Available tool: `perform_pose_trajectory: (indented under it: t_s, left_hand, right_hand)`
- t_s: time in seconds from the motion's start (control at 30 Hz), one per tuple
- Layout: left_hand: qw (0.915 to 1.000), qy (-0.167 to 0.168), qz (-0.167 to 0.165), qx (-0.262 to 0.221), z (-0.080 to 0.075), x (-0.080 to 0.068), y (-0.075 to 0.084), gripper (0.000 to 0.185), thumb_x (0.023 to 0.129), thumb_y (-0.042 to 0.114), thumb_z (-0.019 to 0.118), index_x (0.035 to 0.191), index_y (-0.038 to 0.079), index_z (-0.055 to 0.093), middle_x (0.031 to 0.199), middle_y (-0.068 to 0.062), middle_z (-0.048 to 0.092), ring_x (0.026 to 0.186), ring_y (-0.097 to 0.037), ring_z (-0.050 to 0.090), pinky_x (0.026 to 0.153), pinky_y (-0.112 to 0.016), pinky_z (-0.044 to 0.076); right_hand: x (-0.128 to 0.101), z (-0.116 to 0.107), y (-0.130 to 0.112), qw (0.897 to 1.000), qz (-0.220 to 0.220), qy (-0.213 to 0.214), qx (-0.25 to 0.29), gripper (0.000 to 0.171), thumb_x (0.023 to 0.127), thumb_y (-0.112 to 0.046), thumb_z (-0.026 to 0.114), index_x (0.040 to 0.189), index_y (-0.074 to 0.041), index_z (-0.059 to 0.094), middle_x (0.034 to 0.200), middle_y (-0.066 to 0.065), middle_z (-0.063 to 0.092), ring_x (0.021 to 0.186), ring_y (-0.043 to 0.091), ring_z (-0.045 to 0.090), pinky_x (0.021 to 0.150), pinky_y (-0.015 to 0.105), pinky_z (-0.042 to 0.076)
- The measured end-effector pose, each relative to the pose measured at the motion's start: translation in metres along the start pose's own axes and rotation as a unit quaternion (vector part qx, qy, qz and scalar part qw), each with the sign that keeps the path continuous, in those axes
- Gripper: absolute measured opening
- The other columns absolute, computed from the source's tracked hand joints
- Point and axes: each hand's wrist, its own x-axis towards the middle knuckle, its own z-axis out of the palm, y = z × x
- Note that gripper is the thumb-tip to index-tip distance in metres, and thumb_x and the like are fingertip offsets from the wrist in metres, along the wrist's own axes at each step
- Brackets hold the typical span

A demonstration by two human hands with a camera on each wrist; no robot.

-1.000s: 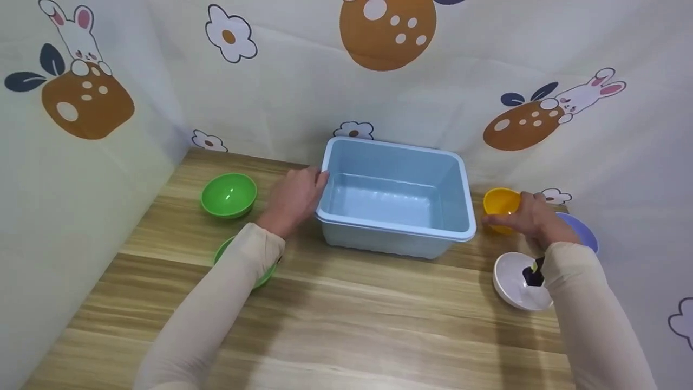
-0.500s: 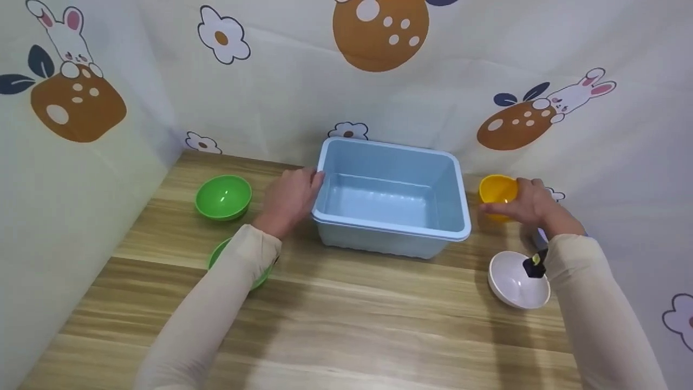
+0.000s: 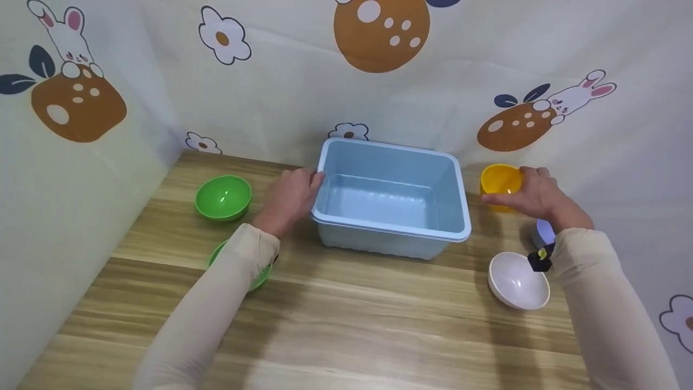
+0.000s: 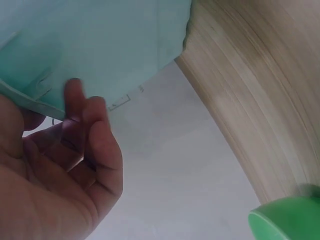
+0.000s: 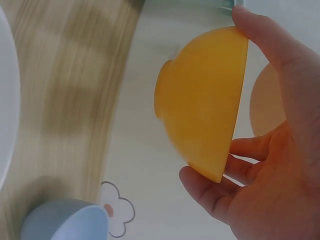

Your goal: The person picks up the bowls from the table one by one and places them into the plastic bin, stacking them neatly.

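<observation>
The right hand (image 3: pixel 536 196) is gripping the yellow bowl (image 3: pixel 499 181) by its rim, lifted beside the blue tub (image 3: pixel 391 197). The left hand (image 3: pixel 291 195), fingers curled on the tub's edge, is steadying it; keeping the bowl level while clearing the rim seems wise.

Yellow bowl (image 3: pixel 501 181) higher, off table.

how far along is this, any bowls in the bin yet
None yet: the blue bin shows only its bare floor. In hand: the right hand grips the yellow bowl, lifted off the table beside the bin, while the left hand holds the bin's left rim. Left on the table: the green bowl, a second green bowl under the left sleeve, the white bowl and a purple bowl.
</observation>
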Motion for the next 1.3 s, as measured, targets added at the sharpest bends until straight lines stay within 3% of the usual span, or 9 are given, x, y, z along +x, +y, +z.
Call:
perform_pose_trajectory:
  t_s: [0.3, 0.5, 0.87, 1.03, 1.17, 1.3]
  left_hand:
    - [0.9999, -0.008, -0.005, -0.014, 0.001, 0.001, 0.001, 0.048, 0.109, 0.042, 0.043, 0.136, 0.008, 0.064, 0.094, -0.007, 0.070, 0.085, -0.023, 0.065, 0.072, -0.034, 0.054]
    - [0.9993, -0.023, -0.014, -0.025, 0.000, 0.001, 0.002, 0.050, 0.109, 0.042, 0.041, 0.141, 0.009, 0.060, 0.100, -0.007, 0.071, 0.090, -0.023, 0.065, 0.077, -0.034, 0.056]
    - [0.9990, -0.013, -0.007, -0.043, 0.001, 0.001, 0.000, 0.048, 0.110, 0.041, 0.040, 0.139, 0.008, 0.061, 0.101, -0.007, 0.070, 0.092, -0.023, 0.065, 0.081, -0.036, 0.056]
    - [0.9991, 0.005, 0.015, -0.040, 0.003, 0.001, -0.002, 0.046, 0.110, 0.039, 0.041, 0.131, 0.007, 0.065, 0.098, -0.009, 0.071, 0.088, -0.023, 0.062, 0.078, -0.037, 0.054]
    - [0.9990, 0.009, 0.021, -0.038, 0.003, 0.000, -0.003, 0.045, 0.110, 0.039, 0.040, 0.128, 0.007, 0.067, 0.098, -0.009, 0.071, 0.087, -0.023, 0.061, 0.077, -0.037, 0.052]
    - [0.9988, 0.005, 0.015, -0.047, 0.002, -0.001, -0.002, 0.046, 0.110, 0.039, 0.040, 0.130, 0.007, 0.066, 0.099, -0.008, 0.070, 0.088, -0.022, 0.062, 0.077, -0.036, 0.052]
  right_hand:
    - [-0.002, -0.009, -0.013, 1.000, -0.026, 0.016, 0.005, 0.113, 0.078, -0.076, 0.069, 0.148, 0.004, 0.030, 0.139, 0.031, 0.034, 0.117, 0.043, 0.041, 0.102, 0.063, 0.047]
    - [-0.005, -0.015, -0.025, 0.997, -0.065, 0.029, 0.013, 0.103, 0.079, -0.069, 0.073, 0.147, -0.002, 0.035, 0.138, 0.028, 0.039, 0.125, 0.044, 0.035, 0.107, 0.067, 0.042]
    - [-0.007, -0.024, -0.043, 0.991, -0.110, 0.059, 0.044, 0.102, 0.078, -0.058, 0.081, 0.154, -0.015, 0.029, 0.147, 0.025, 0.033, 0.130, 0.044, 0.037, 0.111, 0.068, 0.039]
    - [-0.005, -0.024, -0.048, 0.982, -0.157, 0.082, 0.066, 0.090, 0.079, -0.048, 0.084, 0.149, -0.014, 0.038, 0.142, 0.021, 0.040, 0.126, 0.040, 0.041, 0.110, 0.063, 0.041]
    - [-0.002, -0.023, -0.052, 0.973, -0.196, 0.091, 0.080, 0.077, 0.080, -0.041, 0.085, 0.142, -0.014, 0.047, 0.133, 0.014, 0.052, 0.117, 0.033, 0.050, 0.102, 0.053, 0.047]
    - [-0.001, -0.024, -0.056, 0.974, -0.199, 0.089, 0.067, 0.071, 0.080, -0.045, 0.084, 0.136, -0.014, 0.055, 0.125, 0.012, 0.059, 0.111, 0.030, 0.054, 0.092, 0.040, 0.049]
